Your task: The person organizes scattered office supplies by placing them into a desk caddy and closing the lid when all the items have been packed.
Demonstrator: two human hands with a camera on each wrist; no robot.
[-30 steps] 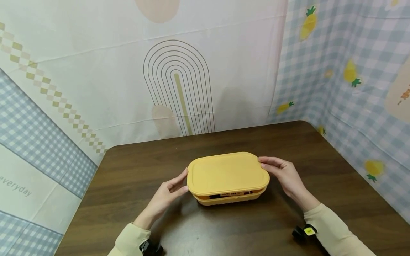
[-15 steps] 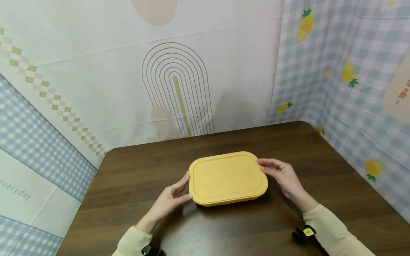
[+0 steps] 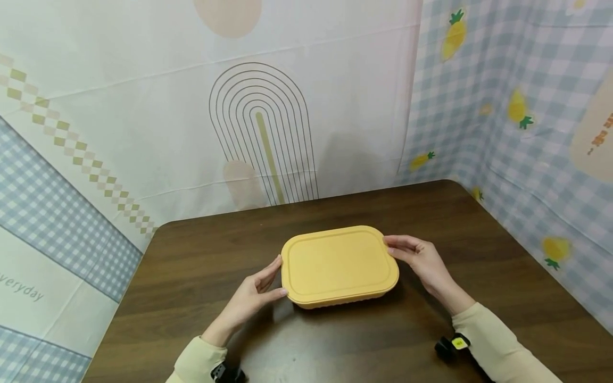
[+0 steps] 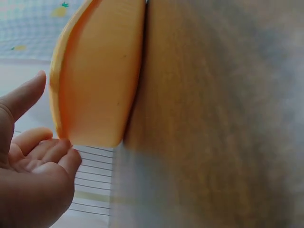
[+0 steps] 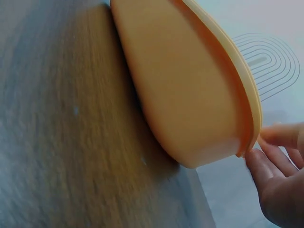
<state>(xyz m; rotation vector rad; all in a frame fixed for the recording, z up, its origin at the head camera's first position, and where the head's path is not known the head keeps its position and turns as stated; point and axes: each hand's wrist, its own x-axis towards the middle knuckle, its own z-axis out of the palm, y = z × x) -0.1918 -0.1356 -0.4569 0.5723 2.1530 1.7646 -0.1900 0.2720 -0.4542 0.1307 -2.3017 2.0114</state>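
Note:
A yellow rectangular box stands on the dark wooden table, its matching lid (image 3: 340,263) lying flat on top. The box wall (image 5: 175,80) shows below the rim in both wrist views; the contents are hidden. At the left end is my left hand (image 3: 251,290), fingertips and thumb spread along the lid's edge. In the left wrist view the fingers (image 4: 59,149) touch the rim, while the thumb stands apart from them. My right hand (image 3: 423,263) pinches the lid's edge near the far right corner, thumb and fingertips close together on the rim.
The brown table (image 3: 201,266) reaches back to a white printed cloth (image 3: 143,106). Blue checked cloth (image 3: 522,159) with pineapples hangs along the right side. Each wrist wears a dark strap with a small device, such as the black one (image 3: 445,348) on the right.
The lid's front edge has come down, shutting the gap where dark and printed contents showed. My left hand has shifted slightly down with it. Over the last half second, little has moved.

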